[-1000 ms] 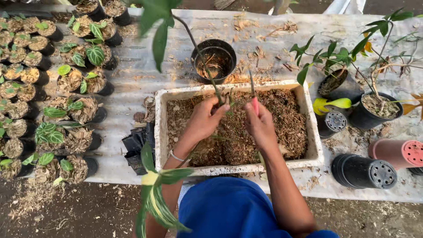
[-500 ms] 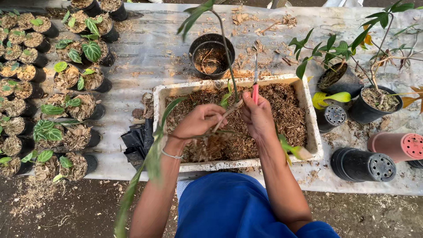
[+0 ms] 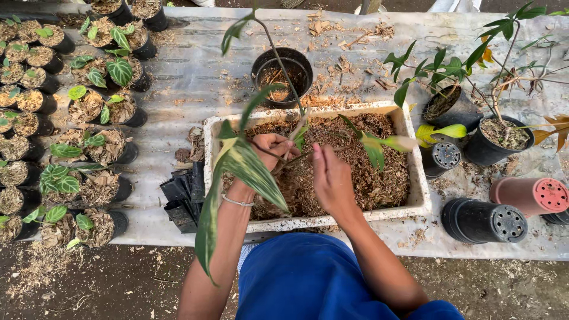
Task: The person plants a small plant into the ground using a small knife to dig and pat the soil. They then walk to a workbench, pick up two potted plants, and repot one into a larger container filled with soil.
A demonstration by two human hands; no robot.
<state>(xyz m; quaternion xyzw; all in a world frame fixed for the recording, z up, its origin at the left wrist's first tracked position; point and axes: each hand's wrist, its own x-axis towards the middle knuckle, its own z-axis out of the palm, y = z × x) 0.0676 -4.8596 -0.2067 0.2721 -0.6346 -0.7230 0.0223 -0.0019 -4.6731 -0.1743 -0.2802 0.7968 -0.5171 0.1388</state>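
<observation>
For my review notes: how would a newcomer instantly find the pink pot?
Start at the white rectangular tray of brown potting mix in the middle of the sheet-covered table. Look to its right, near the table's front edge: the pink plastic pot lies on its side, holed base showing. The stacked pots beside it are black.

Pot behind tray

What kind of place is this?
Likely a plant nursery's outdoor potting bench: rows of potted seedlings, a white tray of bark mix, and empty black pots lying on the sheet-covered table.
</observation>
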